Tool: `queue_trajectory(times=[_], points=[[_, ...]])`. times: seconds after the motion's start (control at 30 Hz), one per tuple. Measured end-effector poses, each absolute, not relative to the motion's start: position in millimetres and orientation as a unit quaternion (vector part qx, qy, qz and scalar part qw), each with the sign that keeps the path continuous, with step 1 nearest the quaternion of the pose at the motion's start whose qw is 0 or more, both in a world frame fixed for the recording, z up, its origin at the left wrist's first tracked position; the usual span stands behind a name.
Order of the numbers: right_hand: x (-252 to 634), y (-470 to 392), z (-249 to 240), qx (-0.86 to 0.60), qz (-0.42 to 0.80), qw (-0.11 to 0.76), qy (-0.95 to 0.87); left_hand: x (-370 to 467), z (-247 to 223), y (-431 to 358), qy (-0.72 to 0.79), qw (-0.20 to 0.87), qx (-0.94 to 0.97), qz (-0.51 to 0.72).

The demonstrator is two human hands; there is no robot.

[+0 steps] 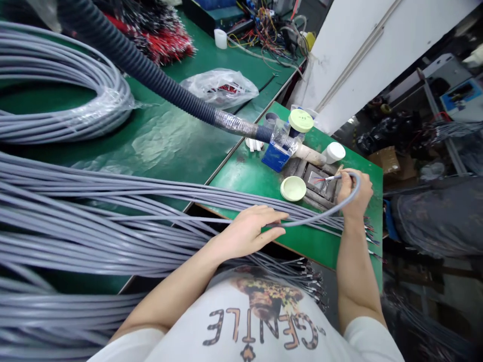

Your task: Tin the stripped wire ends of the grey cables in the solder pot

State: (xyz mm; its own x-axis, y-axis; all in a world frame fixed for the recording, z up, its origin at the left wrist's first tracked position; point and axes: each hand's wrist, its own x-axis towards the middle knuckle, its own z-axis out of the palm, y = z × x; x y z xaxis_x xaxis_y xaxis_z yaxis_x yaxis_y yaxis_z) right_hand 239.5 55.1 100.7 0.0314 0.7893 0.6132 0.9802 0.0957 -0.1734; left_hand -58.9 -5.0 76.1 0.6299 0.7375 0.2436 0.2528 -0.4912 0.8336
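My right hand [356, 193] is closed around a grey cable [315, 219] near its stripped end. The cable bends in a loop over that hand, and its thin bared wires [320, 180], some red, point left over a solder pot [320, 183] with a shiny silvery surface. Whether the wire tips touch the surface, I cannot tell. Farther back along the same cable is my left hand [251, 229], thumb and fingers around it, the fingers fairly straight. Beside the pot stands a round pale-yellow dish [293, 188]. More grey cables [241, 197] lie under the held one.
A ribbed dark hose [162, 83] crosses above the bench to a nozzle [311, 155] by the pot. Nearby stand a white jar [335, 152], a yellow-lidded tub [301, 120] and a blue box [275, 157]. Coiled cable [109, 108] and a plastic bag [221, 88] lie on the left table.
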Motion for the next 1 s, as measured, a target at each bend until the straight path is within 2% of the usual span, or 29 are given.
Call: queue_trajectory(times=[0.47,0.87,1.0], points=[[272,89,68,-0.734,-0.168,0.209,-0.625,-53,78,18,0.361,0.343,0.812,0.304],[266,95,60,-0.752,-0.158,0.166,-0.618,-50,71,23,0.368,0.371,0.798,0.3],[265,87,67,-0.746,-0.154,0.183,-0.622,-50,72,21,0.362,0.398,0.786,0.305]])
